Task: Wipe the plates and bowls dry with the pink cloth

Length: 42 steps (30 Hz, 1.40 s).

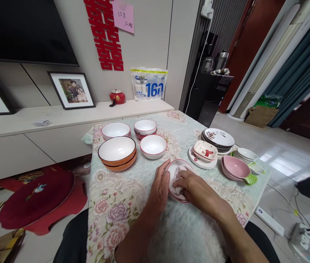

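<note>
Close in front of me at the table's near side is a white bowl with a red rim (173, 168), tilted a little towards me. My left hand (161, 184) is curled against its left side and steadies it. Inside the bowl, my right hand (195, 185) has its fingers closed on a crumpled whitish cloth (176, 189), pressed to the inner wall. Just beyond stands another white bowl with a red rim (153, 146). To its left are stacked orange bowls with white insides (118, 150). Two more groups of white bowls, one at the left (116, 129) and one at the middle (145, 126), stand behind.
On the right of the flowered tablecloth (116, 223) are stacked dark-edged plates (219, 137), small patterned dishes (204, 149), pink leaf-handled bowls (237, 167) and small pale bowls (246, 154). A cabinet (70, 128) borders the far edge. A red stool (40, 197) stands left.
</note>
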{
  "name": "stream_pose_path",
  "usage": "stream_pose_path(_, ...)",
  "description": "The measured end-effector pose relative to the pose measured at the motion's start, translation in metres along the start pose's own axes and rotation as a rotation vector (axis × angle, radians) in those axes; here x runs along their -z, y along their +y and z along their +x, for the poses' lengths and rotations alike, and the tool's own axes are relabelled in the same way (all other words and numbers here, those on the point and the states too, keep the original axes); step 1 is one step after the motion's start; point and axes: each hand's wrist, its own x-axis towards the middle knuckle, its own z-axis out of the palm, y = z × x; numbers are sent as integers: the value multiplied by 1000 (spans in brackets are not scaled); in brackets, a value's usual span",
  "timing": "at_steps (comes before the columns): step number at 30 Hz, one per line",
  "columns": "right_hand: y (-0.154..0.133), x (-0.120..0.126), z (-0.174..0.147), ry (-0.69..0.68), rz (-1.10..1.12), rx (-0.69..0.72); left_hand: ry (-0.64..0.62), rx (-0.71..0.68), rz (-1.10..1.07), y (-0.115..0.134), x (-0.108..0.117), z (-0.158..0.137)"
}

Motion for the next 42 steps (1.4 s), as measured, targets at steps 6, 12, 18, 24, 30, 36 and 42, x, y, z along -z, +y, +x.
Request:
stream_pose_path(6, -5, -18, 14, 200, -72, -211, 8, -55, 37, 2, -2, -2)
stream_pose_path(12, -2, 0, 11, 56, 533, -36, 9, -62, 76, -2, -1, -2)
stream_pose_path(18, 2, 19, -10, -135, 218, 119, -10, -93, 103, -1, -2, -4)
stream_pose_path(24, -6, 20, -15, 202, -372, -286, 22, -59, 118, 2, -2, -4)
stream_pose_path(30, 2, 10, 0, 430, -260, 67, 52, -16, 61, 0, 0, -2)
stream_pose_path(36, 2, -7, 13, 253, -382, 15, 26, -44, 64, -3, 1, 0)
stream_pose_path(42, -15, -7, 7, -6, -417, -345, 12, -102, 121, 0, 0, -2)
